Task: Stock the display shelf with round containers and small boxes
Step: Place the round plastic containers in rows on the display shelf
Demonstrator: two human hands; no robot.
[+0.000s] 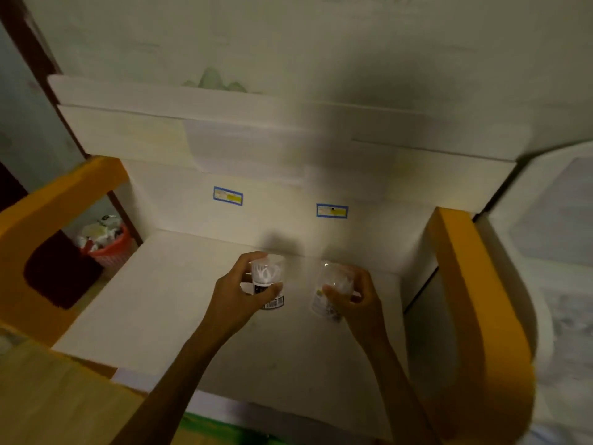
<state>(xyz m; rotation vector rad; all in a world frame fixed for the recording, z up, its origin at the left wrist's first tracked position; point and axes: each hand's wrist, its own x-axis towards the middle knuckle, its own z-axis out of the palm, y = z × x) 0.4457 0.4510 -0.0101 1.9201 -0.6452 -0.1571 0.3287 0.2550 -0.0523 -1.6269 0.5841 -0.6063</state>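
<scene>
White shelf; L hand, R hand each hold clear container

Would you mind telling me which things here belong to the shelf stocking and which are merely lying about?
Job: clear round container in left hand; clear round container in right hand; white display shelf.
Lying about: red waste basket; blue-edged labels.

Two round containers: clear glossy plastic, paper labels. Display shelf: matt white board, smooth; orange side panels matt. Red bin: plastic lattice. Price tags: glossy paper.
</scene>
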